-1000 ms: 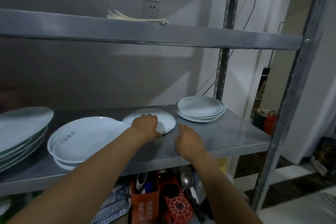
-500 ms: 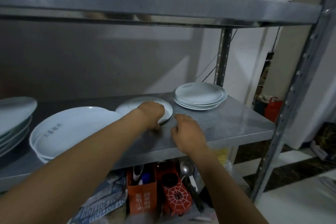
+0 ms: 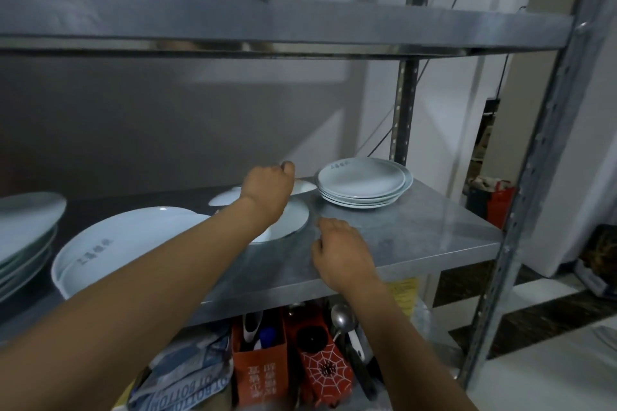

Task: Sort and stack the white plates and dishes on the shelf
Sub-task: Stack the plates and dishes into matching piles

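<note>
On shelf (image 3: 417, 230) | left hand (image 3: 267, 190) now lifting small plate (image 3: 302, 186) | right hand (image 3: 340, 250) unmoved

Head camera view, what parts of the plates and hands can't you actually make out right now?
- Small white plate: mostly covered by the left hand and forearm; whether it is gripped or lifted is unclear.
- Left fingertips: curled out of sight.
- Grey lettering on the large white plate: too blurred to read.
- Leftmost stack of white plates: cut off by the left image edge.
- Right hand: fingertips against the grey metal shelf, contact unclear.
</note>
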Motion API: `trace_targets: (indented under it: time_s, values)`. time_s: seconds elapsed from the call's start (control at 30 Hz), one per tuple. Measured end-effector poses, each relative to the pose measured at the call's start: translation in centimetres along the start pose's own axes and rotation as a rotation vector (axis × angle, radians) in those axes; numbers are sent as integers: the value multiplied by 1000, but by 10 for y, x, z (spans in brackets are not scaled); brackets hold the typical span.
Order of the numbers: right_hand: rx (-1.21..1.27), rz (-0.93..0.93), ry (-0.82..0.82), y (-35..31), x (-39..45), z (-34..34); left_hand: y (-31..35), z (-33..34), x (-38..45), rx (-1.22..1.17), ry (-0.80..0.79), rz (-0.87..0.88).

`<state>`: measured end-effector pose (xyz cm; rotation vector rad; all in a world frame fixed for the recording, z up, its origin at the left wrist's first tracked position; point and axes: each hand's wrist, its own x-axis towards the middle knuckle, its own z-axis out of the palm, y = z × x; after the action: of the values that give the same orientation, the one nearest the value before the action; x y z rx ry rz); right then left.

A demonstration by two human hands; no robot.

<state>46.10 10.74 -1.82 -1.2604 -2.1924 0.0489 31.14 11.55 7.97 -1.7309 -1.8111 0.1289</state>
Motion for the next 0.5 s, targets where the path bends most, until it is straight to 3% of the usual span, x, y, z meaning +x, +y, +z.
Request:
trace_targets:
  time_s: [0.17, 0.37, 0.5]
  values:
    - [-2, 15, -21, -1, 0, -3, -3, -3, 7, -34, -15, -107]
    - [-11, 41, -34, -4, 1, -6, -42, -25, -1, -227, 132, -138]
    - [-6, 83, -33, -10, -1, -12, -79, -44, -21, -481, 286, -292]
